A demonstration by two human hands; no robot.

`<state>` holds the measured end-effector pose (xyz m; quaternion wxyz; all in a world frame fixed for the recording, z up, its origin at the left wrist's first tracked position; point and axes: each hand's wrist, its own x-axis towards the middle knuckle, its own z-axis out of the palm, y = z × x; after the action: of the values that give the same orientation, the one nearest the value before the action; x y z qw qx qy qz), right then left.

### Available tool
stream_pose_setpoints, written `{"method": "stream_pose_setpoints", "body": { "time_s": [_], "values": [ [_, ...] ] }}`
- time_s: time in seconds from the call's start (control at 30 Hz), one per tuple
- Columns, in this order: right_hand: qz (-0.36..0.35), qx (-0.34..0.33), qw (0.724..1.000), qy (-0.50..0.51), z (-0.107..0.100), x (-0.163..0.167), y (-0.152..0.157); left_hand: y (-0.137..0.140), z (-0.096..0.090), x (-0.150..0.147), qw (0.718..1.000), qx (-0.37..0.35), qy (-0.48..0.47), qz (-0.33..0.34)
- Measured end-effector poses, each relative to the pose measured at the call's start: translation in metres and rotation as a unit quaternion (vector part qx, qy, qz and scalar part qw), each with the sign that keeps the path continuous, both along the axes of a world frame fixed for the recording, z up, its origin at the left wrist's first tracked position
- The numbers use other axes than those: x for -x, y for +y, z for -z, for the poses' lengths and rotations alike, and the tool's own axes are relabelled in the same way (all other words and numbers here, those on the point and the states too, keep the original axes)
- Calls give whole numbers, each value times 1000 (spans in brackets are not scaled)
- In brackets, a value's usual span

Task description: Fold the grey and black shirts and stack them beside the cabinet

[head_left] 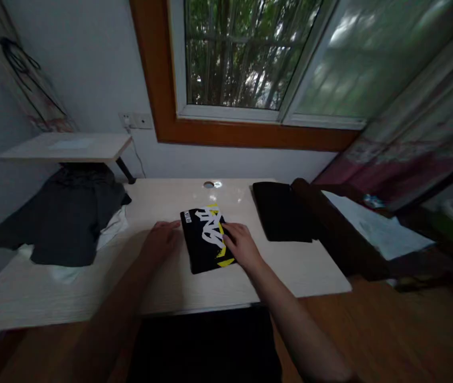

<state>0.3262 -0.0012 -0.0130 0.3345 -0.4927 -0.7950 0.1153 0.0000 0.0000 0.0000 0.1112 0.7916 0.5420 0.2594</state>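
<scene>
A black garment (pixel 200 246), folded into a small rectangle with a white and yellow print facing up, lies at the middle of the table. It looks like a T-shirt. My right hand (pixel 243 244) rests on its right edge, fingers stretched over the print. At the opposite side, my left hand (pixel 161 242) lies low on the tabletop with its fingertips at the garment's upper left edge; its fingers look extended and are dim. Whether those fingertips press on the cloth I cannot tell.
Dark grey clothes (pixel 67 213) are heaped on the left, over some white cloth and partly under a raised shelf (pixel 63 146). To the right, a flat black item, perhaps folded cloth (pixel 284 211), lies on the pale table (pixel 226 292). A window (pixel 254 58) is behind.
</scene>
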Motion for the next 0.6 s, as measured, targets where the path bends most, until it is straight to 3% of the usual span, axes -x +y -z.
{"method": "stream_pose_setpoints", "body": {
  "time_s": [0.23, 0.43, 0.5, 0.6],
  "values": [
    [8, 5, 1000, -6, 0, 0, 3, 2, 3, -11, 999, 5, -34, 23],
    [10, 11, 1000, 4, -5, -1, 1, 6, 5, -21, 988, 30, -150, 5],
    [12, 13, 1000, 7, -6, -1, 0, 8, 5, -26, 971, 57, -232, 6],
    [12, 14, 1000, 8, -8, -1, 0, 13, 6, -39, 917, 114, -382, 10]
  ]
}}
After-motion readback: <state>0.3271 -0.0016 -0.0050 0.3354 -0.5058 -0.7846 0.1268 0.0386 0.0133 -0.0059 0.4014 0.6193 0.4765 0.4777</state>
